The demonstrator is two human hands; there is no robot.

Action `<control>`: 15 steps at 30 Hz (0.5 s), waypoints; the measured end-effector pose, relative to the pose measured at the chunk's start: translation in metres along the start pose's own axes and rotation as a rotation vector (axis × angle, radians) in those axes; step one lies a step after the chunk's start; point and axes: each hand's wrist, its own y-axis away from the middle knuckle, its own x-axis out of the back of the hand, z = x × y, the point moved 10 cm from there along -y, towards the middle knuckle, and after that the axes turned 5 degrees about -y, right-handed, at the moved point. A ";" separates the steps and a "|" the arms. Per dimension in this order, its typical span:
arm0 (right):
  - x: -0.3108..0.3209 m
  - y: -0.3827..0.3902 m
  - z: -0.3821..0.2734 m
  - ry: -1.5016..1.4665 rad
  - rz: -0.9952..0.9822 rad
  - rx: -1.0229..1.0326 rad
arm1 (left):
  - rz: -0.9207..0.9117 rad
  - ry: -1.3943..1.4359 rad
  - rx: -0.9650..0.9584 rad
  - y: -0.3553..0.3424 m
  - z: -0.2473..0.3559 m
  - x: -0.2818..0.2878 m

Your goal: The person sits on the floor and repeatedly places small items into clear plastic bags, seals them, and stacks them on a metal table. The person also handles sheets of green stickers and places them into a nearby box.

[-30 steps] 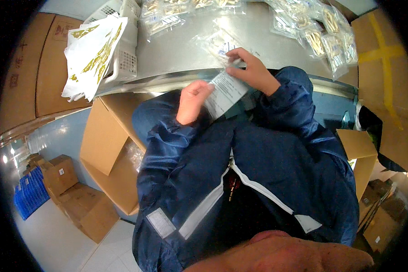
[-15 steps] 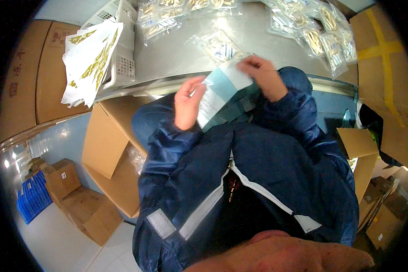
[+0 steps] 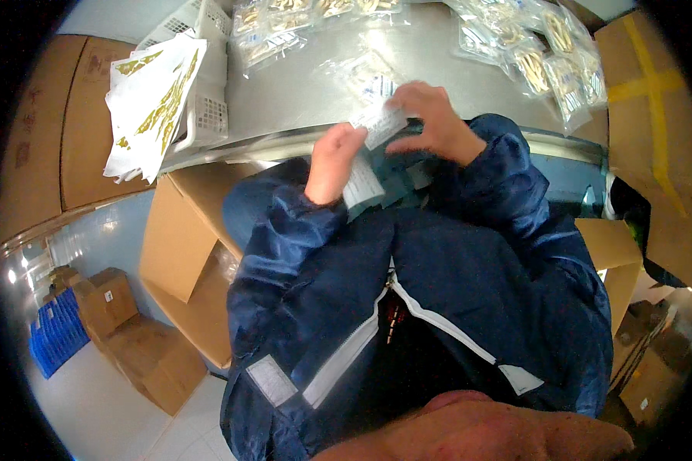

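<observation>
My left hand (image 3: pixel 335 163) is closed, thumb and fingers pinching a label strip (image 3: pixel 382 126) with white printed faces. A lower length of the strip hangs below that hand, above my lap. At the strip's upper right end is my right hand (image 3: pixel 432 121), its fingertips at the edge and its thumb spread apart below them, leaving a gap. Just beyond the hands a clear plastic bag (image 3: pixel 361 75) lies on the metal table (image 3: pixel 288 96); its contents are hard to make out.
Clear packs of pale stick-like pieces (image 3: pixel 565 81) lie at the far right, with more packs (image 3: pixel 273 46) at the far left. A white basket (image 3: pixel 207 111) has printed sheets (image 3: pixel 154 100) over its side. An open carton (image 3: pixel 181 230) stands left of my legs; a taped carton (image 3: pixel 646 100) stands right.
The strip has folded from one long blue-and-white span into a short upper piece and a hanging length. My left hand has moved slightly right; my right thumb has spread from its fingers.
</observation>
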 end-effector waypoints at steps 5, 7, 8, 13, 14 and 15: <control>-0.039 0.008 0.132 -0.652 -0.109 -0.806 | 0.081 -0.100 -0.101 -0.047 0.004 -0.003; -0.040 0.006 0.155 -0.587 -0.045 -0.761 | 0.118 -0.229 -0.071 -0.060 0.000 -0.005; -0.042 0.004 0.162 -0.550 -0.037 -0.704 | 0.122 -0.137 -0.107 -0.070 -0.011 -0.005; -0.032 0.001 0.171 -0.289 0.086 -0.595 | 0.150 -0.282 -0.063 -0.100 -0.037 -0.007; -0.028 0.000 0.168 -0.268 0.101 -0.596 | 0.155 -0.309 -0.043 -0.102 -0.039 -0.007; -0.025 0.000 0.164 -0.247 0.117 -0.597 | 0.161 -0.337 -0.024 -0.104 -0.042 -0.006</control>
